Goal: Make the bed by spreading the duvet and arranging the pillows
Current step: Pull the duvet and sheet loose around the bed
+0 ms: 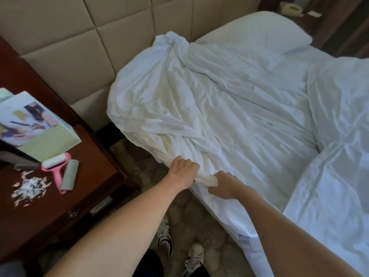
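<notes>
Bunched duvet, near edge
I've got left hand [182,168] and right hand [221,185] clenched on the duvet [219,100] — I'd pull evenly; no jerking.

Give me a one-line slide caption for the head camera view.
Both hands, left hand and right hand, grip a bunched white duvet at the bed's edge, beside a pillow.

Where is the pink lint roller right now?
In the head view, the pink lint roller lies at the left on the dark wooden nightstand, between a grey-green sleeve and scattered paper scraps.
</notes>
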{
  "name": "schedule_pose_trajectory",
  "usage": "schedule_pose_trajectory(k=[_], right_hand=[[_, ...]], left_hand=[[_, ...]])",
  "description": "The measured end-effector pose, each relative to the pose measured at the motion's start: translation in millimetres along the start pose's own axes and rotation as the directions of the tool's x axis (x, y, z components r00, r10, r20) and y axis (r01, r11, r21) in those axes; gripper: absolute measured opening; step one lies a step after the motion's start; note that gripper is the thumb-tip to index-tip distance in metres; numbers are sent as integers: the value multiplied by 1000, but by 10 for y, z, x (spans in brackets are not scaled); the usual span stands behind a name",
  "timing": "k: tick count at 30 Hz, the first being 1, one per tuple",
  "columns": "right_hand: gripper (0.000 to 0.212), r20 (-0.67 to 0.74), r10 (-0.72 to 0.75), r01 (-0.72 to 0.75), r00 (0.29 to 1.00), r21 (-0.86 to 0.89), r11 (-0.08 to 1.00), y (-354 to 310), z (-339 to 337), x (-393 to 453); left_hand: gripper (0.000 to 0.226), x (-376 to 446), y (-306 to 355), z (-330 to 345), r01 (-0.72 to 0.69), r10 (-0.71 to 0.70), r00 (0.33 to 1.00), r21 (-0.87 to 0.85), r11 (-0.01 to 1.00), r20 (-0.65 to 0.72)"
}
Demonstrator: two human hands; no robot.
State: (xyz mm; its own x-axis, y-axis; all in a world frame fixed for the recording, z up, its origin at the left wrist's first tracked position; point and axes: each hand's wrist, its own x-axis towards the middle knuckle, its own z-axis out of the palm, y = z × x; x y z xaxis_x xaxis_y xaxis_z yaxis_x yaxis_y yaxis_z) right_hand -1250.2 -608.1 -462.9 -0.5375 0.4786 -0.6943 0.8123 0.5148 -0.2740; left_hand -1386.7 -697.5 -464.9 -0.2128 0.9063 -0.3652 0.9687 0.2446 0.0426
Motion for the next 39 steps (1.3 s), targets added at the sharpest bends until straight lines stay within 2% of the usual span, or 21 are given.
schedule_pose_trajectory(k=[7,10,13,15,17,23,26,33,39], right_hand=[[52,-32,-118,113,993,-117,987,-485,339,-790],[52,-44,-138,132,989,-122,984,-626,438,-1072],[39,-145,-122,120,982,-22,992,-709,505,-1252],[28,-197,-85,88,977,8,996,-733,602,-1403],[25,-175,-67,65,982,-20,998,-696,752,-1606],[29,-75,25,-28,997,-40,999,-384,1065,-1943],[30,-89,33,-36,995,-34,999,-178,1036,-1963],[28,-137,10,-19,991,-64,998,528,858,-1797],[27,-56,35,-40,998,-89,995,1384,709,-1647]], left_hand=[[22,-996,-69,-89,125,-126,992,-27,992,-9],[35,-1263,-43,-2,165,-162,985,-48,985,66],[45,-1454,90,121,160,-155,982,-43,986,113],[37,-1627,216,190,149,-137,984,-100,984,114],[30,-1819,385,291,138,-115,984,-175,975,133],[30,-2077,764,396,142,-107,983,-246,959,151],[24,-2057,887,360,132,-99,984,-231,964,147],[20,-1648,1430,407,132,-94,982,-243,961,162],[20,-1210,2067,361,116,-66,976,-239,964,209]])
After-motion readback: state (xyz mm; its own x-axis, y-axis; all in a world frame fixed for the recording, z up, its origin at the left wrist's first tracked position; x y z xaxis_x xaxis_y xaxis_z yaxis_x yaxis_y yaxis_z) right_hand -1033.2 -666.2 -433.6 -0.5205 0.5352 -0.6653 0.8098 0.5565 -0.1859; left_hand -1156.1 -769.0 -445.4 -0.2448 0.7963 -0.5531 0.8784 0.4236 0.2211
